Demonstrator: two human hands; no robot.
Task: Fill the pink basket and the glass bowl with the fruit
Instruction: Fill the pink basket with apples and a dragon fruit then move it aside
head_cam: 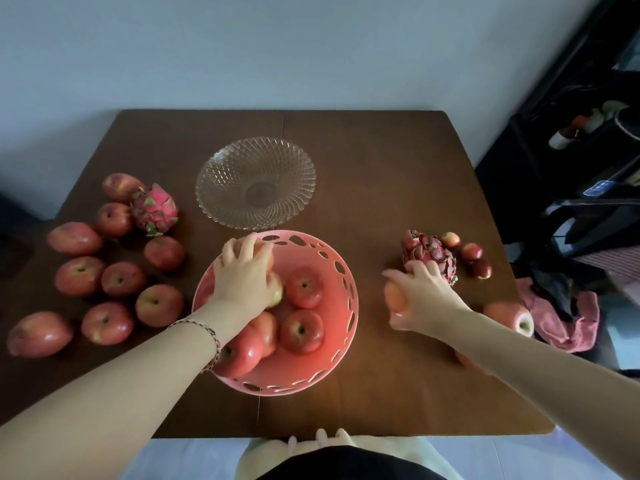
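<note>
The pink basket (341,271) stands at the table's middle with several red apples (301,329) in it. My left hand (242,275) reaches into its far left side, fingers curled over an apple (276,294) there. Right of the basket, my right hand (420,297) grips an orange-red fruit (394,299) just above the table, beside a dark dragon fruit (429,252). The glass bowl (255,181) sits behind the basket with nothing in it. Several apples (119,278) and a pink dragon fruit (154,209) lie at the left.
Three small red fruits (471,252) lie at the right edge behind the dark dragon fruit. An apple (509,315) sits near the right edge by my right forearm. A pink cloth (568,323) and dark clutter stand off the table's right side. The wall is behind.
</note>
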